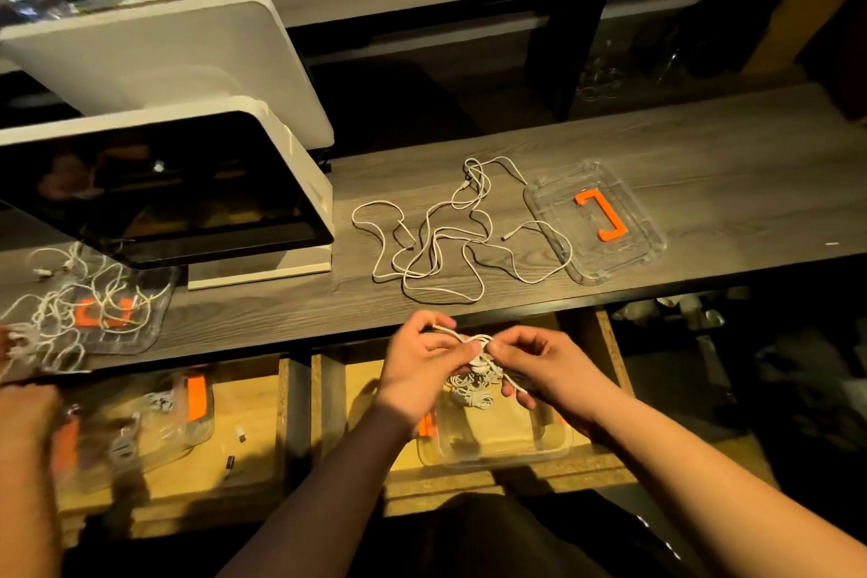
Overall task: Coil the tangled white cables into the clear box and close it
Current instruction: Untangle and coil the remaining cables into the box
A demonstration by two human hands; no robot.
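Both hands meet at 6 o'clock, just below the worktop [610, 146] edge. Left hand [420, 371] & right hand [544, 371] pinch a small bunch of white cable [474, 345] between them, fingers curled on it. Right under them sits a clear box [497, 436] w/ more coiled cable inside. On the worktop at 12 o'clock lies a loose tangled white cable [441, 244]. Its one loop lies over the clear lid [647, 249] w/ an orange handle [603, 216], at 2 o'clock. At 9 o'clock, another clear lid [155, 319] under a cable heap.
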